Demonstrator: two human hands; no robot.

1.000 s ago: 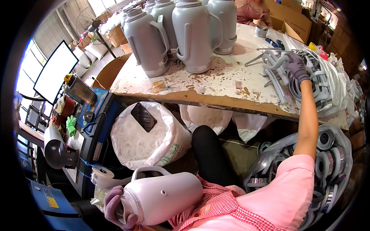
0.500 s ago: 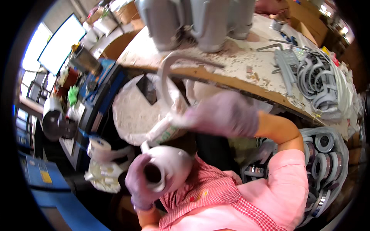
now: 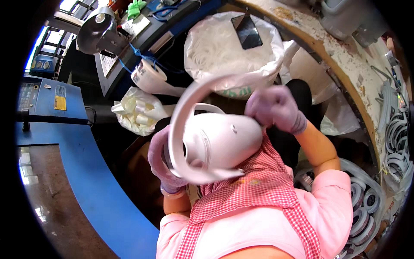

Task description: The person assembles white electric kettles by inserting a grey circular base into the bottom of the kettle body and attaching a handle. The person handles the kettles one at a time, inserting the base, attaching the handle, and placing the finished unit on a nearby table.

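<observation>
A glossy white jug body (image 3: 235, 138) lies on its side across my lap, mouth to the left. My left hand (image 3: 161, 157), in a thin purple glove, is closed around its neck and rim. A pale grey curved handle (image 3: 176, 129) arcs in front of the mouth, blurred at its ends; whether my left fingers also grip it, I cannot tell. My right hand (image 3: 276, 108), gloved too, is curled beside the jug's rounded end, near the handle's upper end. What its fingers hold, if anything, is hidden.
A white sack of pale rings (image 3: 215, 52) stands ahead with a dark phone (image 3: 246, 32) on it. At left is a blue machine (image 3: 92, 168). A tape roll (image 3: 148, 77) hangs near a bag of white parts (image 3: 140, 110). Grey curved parts (image 3: 396, 138) lie on the right-hand bench.
The view has swung left and down. The curved handle has come from my outstretched right hand to the jug's mouth. My right hand has drawn back beside the jug, which has turned.
</observation>
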